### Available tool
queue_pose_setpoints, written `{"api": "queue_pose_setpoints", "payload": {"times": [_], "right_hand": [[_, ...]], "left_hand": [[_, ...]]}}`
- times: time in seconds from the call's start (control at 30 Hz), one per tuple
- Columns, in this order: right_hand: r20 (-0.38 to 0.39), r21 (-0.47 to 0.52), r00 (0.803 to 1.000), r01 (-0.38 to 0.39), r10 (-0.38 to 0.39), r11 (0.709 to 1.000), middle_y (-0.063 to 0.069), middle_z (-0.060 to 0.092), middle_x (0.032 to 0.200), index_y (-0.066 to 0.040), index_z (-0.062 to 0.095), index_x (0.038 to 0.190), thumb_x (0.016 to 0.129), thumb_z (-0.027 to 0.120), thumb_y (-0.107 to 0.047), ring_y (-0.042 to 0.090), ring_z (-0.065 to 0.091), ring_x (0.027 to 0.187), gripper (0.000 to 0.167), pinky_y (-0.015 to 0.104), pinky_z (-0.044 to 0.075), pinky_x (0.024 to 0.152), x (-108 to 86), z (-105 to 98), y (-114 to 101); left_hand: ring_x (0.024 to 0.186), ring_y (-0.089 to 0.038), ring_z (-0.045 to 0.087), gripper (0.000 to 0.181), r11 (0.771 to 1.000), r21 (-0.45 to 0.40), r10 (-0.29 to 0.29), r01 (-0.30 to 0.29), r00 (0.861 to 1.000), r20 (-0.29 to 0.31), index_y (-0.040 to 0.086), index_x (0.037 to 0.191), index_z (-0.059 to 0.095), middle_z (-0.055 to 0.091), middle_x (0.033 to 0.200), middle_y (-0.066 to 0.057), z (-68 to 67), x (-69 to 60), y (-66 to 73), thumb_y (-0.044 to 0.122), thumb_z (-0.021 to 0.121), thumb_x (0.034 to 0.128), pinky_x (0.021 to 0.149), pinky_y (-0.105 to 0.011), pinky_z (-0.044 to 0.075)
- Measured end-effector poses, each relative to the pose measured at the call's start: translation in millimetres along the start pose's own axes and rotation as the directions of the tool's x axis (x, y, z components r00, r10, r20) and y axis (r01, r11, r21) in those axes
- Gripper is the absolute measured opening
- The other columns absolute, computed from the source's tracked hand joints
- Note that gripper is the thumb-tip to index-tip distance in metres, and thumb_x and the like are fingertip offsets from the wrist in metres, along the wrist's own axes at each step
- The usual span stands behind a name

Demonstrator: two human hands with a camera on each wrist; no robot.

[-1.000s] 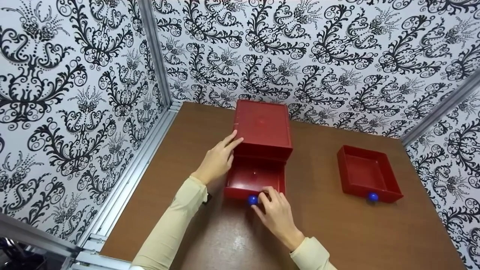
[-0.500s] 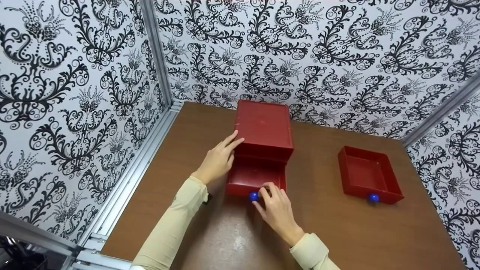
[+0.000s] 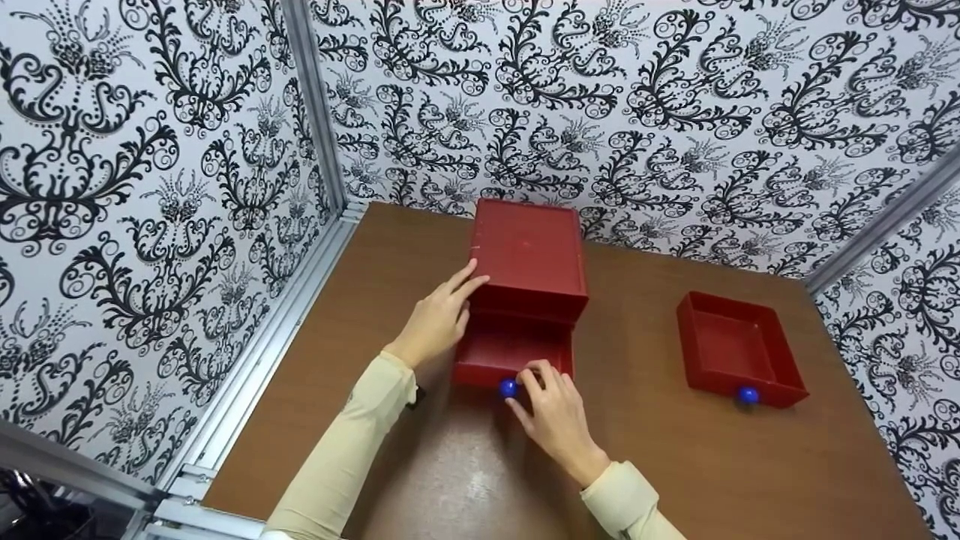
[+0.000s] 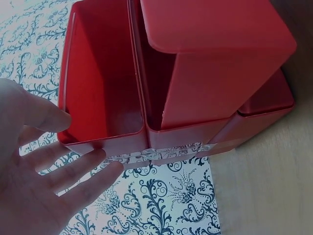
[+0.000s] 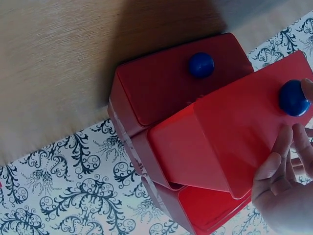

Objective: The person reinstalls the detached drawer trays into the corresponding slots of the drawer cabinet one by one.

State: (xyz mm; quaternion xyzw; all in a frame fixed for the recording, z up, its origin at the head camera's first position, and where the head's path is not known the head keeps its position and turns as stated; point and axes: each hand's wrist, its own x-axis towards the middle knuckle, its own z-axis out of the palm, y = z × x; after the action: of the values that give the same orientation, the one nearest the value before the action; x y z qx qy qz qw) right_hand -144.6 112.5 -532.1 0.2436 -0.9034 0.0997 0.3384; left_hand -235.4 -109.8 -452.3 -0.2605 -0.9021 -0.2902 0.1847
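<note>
A red drawer cabinet point(image 3: 527, 244) stands on the table, with its top compartment point(image 4: 100, 68) open and bare. From the slot below it a red drawer point(image 5: 244, 142) sticks partly out. My right hand point(image 3: 556, 416) holds this drawer at its blue knob point(image 5: 293, 98), thumb on one side and fingertips on the other, close to the front panel. My left hand point(image 3: 435, 321) rests along the cabinet's left side with fingers extended, the tips by the top edge. The lowest drawer point(image 5: 166, 88), with its own blue knob point(image 5: 201, 64), sits fully in.
A second red drawer point(image 3: 731, 349) lies on the table point(image 3: 637, 465) to the right, its blue knob point(image 3: 748, 395) facing the near side. Patterned panels point(image 3: 480, 105) and metal rails point(image 3: 311, 105) enclose the table at the back and sides.
The partly pulled-out drawer has slid a little further into the cabinet, my right hand moving with it. The left hand stays in place on the cabinet.
</note>
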Motion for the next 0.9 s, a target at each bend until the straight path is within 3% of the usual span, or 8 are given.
{"api": "queue_pose_setpoints", "payload": {"times": [0.27, 0.77, 0.9], "right_hand": [[-0.019, 0.014, 1.000, -0.006, 0.006, 1.000, 0.004, 0.061, 0.106, -0.015, 0.064, 0.097, 0.074, 0.086, -0.029, 0.020, 0.061, 0.090, 0.036, 0.031, 0.047, 0.072, 4.6, 4, 9], [-0.015, 0.028, 0.999, -0.038, 0.038, 0.999, 0.007, 0.061, 0.109, -0.012, 0.064, 0.096, 0.076, 0.085, -0.027, 0.023, 0.063, 0.093, 0.032, 0.035, 0.049, 0.074, 19.5, 15, 16], [-0.029, 0.032, 0.999, -0.044, 0.045, 0.999, 0.009, 0.061, 0.111, -0.012, 0.064, 0.095, 0.076, 0.085, -0.026, 0.021, 0.061, 0.086, 0.031, 0.035, 0.049, 0.072, 20.9, 19, 17]], "left_hand": [[0.126, -0.032, 0.060, 0.050, 1.000, 0.014, -0.003, 0.003, 1.000, 0.009, 0.017, 0.141, 0.055, 0.044, 0.158, -0.005, 0.8, 1.2, -1.8, 0.003, 0.057, 0.0930, 0.087, -0.051, 0.057], [0.130, -0.029, 0.058, 0.051, 1.000, 0.011, -0.015, 0.015, 1.000, 0.025, 0.019, 0.142, 0.054, 0.042, 0.159, -0.003, -1.9, 2.1, -0.8, 0.004, 0.057, 0.0935, 0.091, -0.049, 0.057], [0.128, -0.029, 0.059, 0.051, 1.000, 0.021, -0.012, 0.012, 1.000, 0.022, 0.019, 0.142, 0.055, 0.042, 0.159, -0.002, -1.1, 1.6, -1.5, 0.004, 0.057, 0.0935, 0.091, -0.047, 0.057]]}}
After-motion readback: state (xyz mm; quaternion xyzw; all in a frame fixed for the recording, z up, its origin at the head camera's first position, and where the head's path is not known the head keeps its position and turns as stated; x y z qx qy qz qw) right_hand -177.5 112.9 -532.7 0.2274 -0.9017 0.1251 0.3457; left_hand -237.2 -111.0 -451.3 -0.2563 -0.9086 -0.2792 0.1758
